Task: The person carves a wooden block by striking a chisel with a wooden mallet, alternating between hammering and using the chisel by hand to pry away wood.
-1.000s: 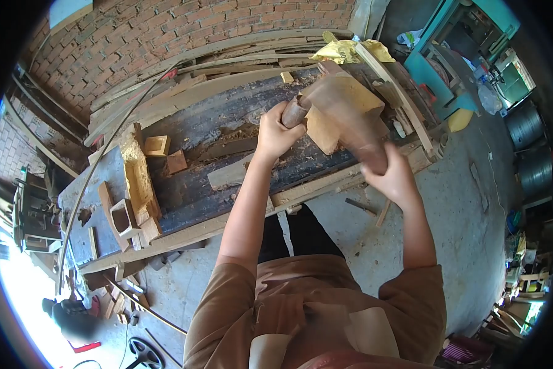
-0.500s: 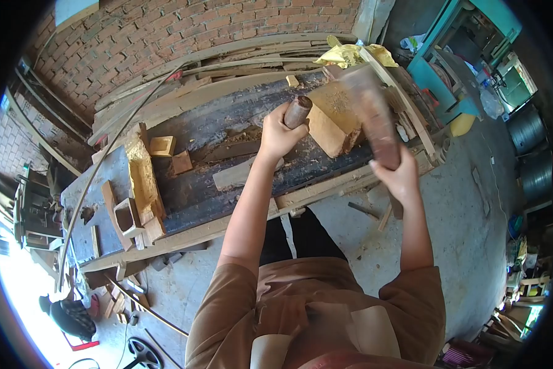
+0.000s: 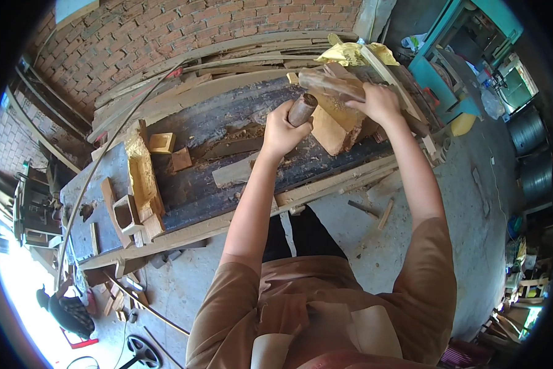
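Observation:
My left hand is closed round a dark, round wooden handle whose top end points up; what lies at its lower end is hidden. Beyond it, my right hand grips a wooden mallet, held sideways with its thick end toward the left, over a wood block. This pale, angular block lies on the dark workbench, just right of the handle. Wood chips are scattered round it. A flat board piece rests near my left forearm.
At the bench's left are a carved yellowish wood piece, a hollow box and a small square tray. Long planks line the brick wall. A yellow bag sits at the back right. A stool-like wheel is on the floor.
My right hand has moved up and inward with the mallet, which has swung from upright to sideways over the block. My left hand has shifted slightly right with the handle.

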Tool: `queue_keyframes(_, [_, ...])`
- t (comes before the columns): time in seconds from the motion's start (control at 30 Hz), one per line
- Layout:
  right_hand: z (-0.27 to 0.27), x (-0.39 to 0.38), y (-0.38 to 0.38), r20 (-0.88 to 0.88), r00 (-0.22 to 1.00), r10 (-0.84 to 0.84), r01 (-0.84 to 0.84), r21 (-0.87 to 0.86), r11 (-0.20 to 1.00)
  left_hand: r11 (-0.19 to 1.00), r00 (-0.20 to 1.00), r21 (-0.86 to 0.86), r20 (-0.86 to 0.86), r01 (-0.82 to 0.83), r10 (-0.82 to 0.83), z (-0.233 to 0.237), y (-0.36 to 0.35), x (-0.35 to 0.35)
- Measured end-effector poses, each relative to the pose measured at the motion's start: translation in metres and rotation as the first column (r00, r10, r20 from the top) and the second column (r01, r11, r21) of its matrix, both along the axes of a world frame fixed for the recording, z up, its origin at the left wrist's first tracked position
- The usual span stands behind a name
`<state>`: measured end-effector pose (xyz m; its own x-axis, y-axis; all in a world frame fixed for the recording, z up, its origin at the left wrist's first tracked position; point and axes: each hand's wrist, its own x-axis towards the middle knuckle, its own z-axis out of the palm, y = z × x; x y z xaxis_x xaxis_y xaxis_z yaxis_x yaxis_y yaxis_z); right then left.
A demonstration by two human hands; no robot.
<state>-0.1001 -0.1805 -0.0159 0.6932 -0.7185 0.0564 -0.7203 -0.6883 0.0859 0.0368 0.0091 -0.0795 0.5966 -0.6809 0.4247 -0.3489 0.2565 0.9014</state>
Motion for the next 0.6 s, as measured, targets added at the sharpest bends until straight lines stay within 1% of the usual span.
queue_keyframes(0.07, [-0.017,0.011,-0.008,-0.010,0.991,0.134,-0.133,-0.174,0.976,1.000,1.000,-0.002,0.028,-0.011,0.011,-0.002,0.001,0.001])
queue_keyframes(0.1, [-0.020,0.017,-0.008,-0.069,0.992,0.108,-0.116,-0.129,0.985,1.000,1.000,0.006,0.026,-0.015,0.015,-0.003,0.000,0.002])
queue_keyframes(0.13, [-0.025,0.017,-0.009,-0.071,0.991,0.111,-0.119,-0.121,0.985,1.000,1.000,0.008,0.027,-0.011,0.010,-0.005,-0.001,0.002])
queue_keyframes(0.2, [-0.034,0.018,-0.009,0.025,0.989,0.146,-0.139,-0.170,0.975,1.000,0.999,0.013,0.031,-0.005,0.005,-0.007,-0.002,0.003])
queue_keyframes(0.23, [-0.036,0.019,-0.008,0.025,0.989,0.146,-0.139,-0.166,0.976,1.000,1.000,0.002,0.021,0.006,-0.006,-0.007,-0.002,0.003])
queue_keyframes(0.27, [-0.037,0.018,-0.008,0.235,0.957,0.170,-0.143,-0.129,0.981,1.000,1.000,-0.010,0.011,0.018,-0.018,-0.007,-0.002,0.003])
queue_keyframes(0.3, [-0.036,0.017,-0.004,0.435,0.883,0.178,-0.152,-0.093,0.984,1.000,1.000,-0.007,0.010,0.019,-0.019,-0.006,-0.002,0.003])
queue_keyframes(0.33, [-0.026,0.017,0.009,0.435,0.883,0.175,-0.151,-0.091,0.984,1.000,1.000,-0.006,0.012,0.016,-0.016,-0.006,-0.002,0.002])
queue_keyframes(0.37, [-0.017,0.017,0.024,0.674,0.704,0.226,-0.371,0.077,0.925,1.000,1.000,-0.006,0.012,0.011,-0.011,-0.005,-0.002,0.002])
queue_keyframes(0.4, [-0.008,0.018,0.039,0.863,0.473,0.176,-0.599,0.169,0.783,1.000,1.000,-0.005,0.009,0.009,-0.009,-0.004,-0.002,0.002])
queue_keyframes(0.43, [-0.005,0.020,0.049,0.873,0.410,0.263,-0.713,0.127,0.689,1.000,0.999,0.009,0.032,0.017,-0.017,-0.003,-0.001,0.002])
queue_keyframes(0.47, [-0.005,0.025,0.064,0.875,0.375,0.307,-0.765,0.104,0.636,0.999,0.998,0.023,0.053,0.023,-0.024,-0.004,-0.001,0.002])
queue_keyframes(0.5, [-0.007,0.032,0.080,0.878,0.352,0.325,-0.814,0.115,0.570,1.000,0.999,0.023,0.048,0.020,-0.021,-0.006,-0.001,0.004])
queue_keyframes(0.53, [-0.014,0.042,0.093,0.903,0.291,0.317,-0.856,0.097,0.508,0.996,0.996,-0.041,0.037,0.082,-0.080,-0.010,-0.002,0.008])
queue_keyframes(0.57, [-0.019,0.048,0.100,0.896,0.283,0.344,-0.843,0.060,0.535,0.985,0.990,-0.103,0.029,0.140,-0.137,-0.014,0.000,0.011])
queue_keyframes(0.6, [-0.024,0.053,0.105,0.888,0.273,0.370,-0.830,0.023,0.558,0.986,0.991,-0.102,0.025,0.130,-0.128,-0.016,0.006,0.016])
